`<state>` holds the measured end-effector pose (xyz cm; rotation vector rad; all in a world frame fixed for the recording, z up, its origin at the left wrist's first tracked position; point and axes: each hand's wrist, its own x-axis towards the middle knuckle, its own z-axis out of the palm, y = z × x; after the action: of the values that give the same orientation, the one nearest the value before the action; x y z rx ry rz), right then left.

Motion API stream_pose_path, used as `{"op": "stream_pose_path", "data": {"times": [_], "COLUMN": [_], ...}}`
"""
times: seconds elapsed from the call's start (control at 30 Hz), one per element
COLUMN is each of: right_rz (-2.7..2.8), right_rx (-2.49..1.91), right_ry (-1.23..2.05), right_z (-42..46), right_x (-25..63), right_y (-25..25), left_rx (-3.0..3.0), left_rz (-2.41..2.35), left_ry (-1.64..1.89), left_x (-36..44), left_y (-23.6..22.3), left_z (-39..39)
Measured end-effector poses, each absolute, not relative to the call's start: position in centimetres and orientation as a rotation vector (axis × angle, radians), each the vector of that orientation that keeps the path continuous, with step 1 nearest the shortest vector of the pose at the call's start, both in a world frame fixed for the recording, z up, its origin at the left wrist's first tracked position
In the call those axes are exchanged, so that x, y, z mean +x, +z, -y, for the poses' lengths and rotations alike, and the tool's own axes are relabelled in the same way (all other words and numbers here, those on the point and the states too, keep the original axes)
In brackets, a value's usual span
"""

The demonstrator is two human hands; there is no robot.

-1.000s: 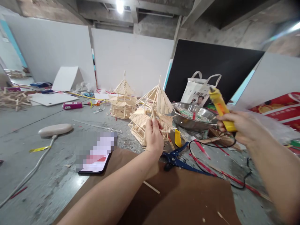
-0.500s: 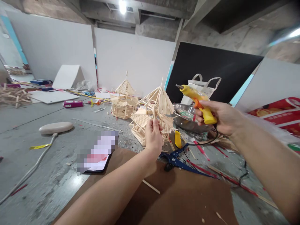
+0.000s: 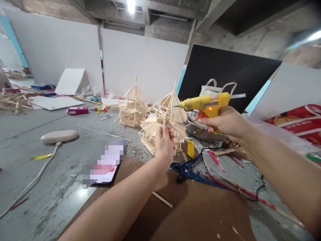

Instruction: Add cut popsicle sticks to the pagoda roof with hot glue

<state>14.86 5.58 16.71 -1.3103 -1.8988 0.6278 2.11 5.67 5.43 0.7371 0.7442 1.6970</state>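
Note:
My left hand [image 3: 163, 144] is closed in a pinch on a short wooden stick [image 3: 164, 119] that points up from the fingertips. Right behind it stands a stick-built pavilion model [image 3: 149, 130] with a pointed roof, partly hidden by the hand. My right hand [image 3: 227, 122] grips a yellow hot glue gun [image 3: 200, 102], its small orange light lit and a clear glue stick jutting from the back. The gun's nozzle points left, in front of the roof's right side. A second pavilion model [image 3: 132, 112] stands farther back on the left.
A phone [image 3: 106, 167] lies on brown paper [image 3: 200, 211]. Blue pliers [image 3: 190, 170] and a black cord lie to the right. Behind stand a metal bowl [image 3: 198, 132] and a tote bag [image 3: 209, 90]. A white cabled device [image 3: 59, 136] rests left.
My right hand has swung the glue gun leftward and turned it from upright to level, nozzle toward the pavilion. My left hand has stayed almost still with the stick.

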Motion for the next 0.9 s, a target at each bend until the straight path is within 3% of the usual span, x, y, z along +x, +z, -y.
{"op": "stream_pose_path", "data": {"times": [0.17, 0.37, 0.9], "right_rz": [2.028, 2.21, 2.226], "right_rx": [-1.572, -1.544, -1.546], "right_ry": [0.256, -0.252, -0.366], "right_z": [-6.4, -7.9, -7.7], "right_x": [14.9, 15.2, 14.6], "right_y": [16.5, 16.0, 16.1], "left_rx": [0.779, 0.793, 0.782], "left_rz": [-0.762, -0.753, -0.729], "left_ry": [1.643, 1.632, 1.653], "left_x": [2.2, 2.4, 2.3], "left_y": [5.3, 5.1, 5.3], "left_z": [-5.6, -5.5, -5.5]}}
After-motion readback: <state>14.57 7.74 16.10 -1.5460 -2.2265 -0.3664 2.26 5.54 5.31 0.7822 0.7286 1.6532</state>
